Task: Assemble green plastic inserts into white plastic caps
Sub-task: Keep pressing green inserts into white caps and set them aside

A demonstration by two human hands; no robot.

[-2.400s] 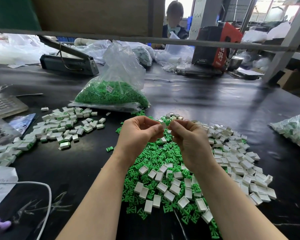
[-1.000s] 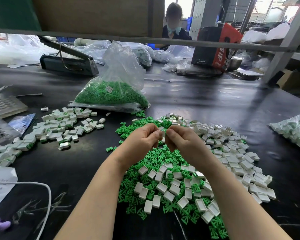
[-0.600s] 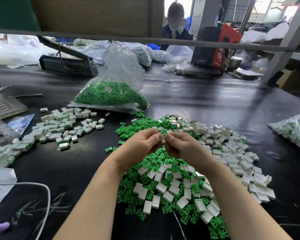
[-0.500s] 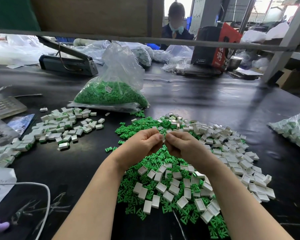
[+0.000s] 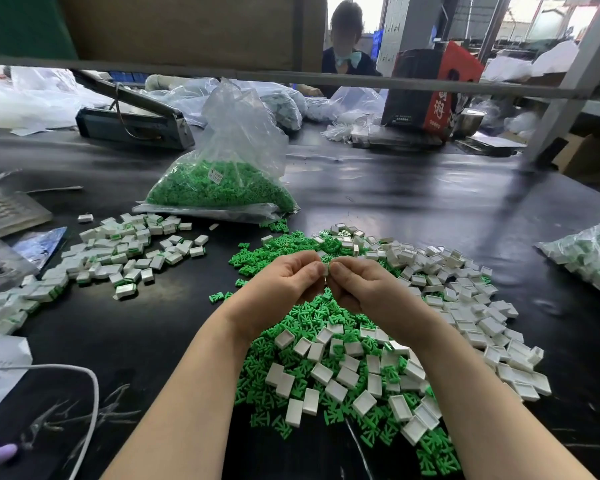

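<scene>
Between the left hand [image 5: 284,284] and right hand [image 5: 359,287], pinched fingertips squeeze a small white cap [image 5: 325,270]; a crooked push could jam its hidden insert.

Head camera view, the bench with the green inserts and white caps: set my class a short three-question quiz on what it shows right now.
1. True or false: the clear bag of green inserts lies beyond the loose mixed pile, farther from the person.
2. Multiple choice: the pile of caps already fitted with green lies on which side of the left hand? A) its left B) its right C) directly under it
3. Fill in: the left hand and right hand meet above the mixed pile, pinching a small ____ part between their fingers.

Key: 1 true; 2 A; 3 white
</scene>
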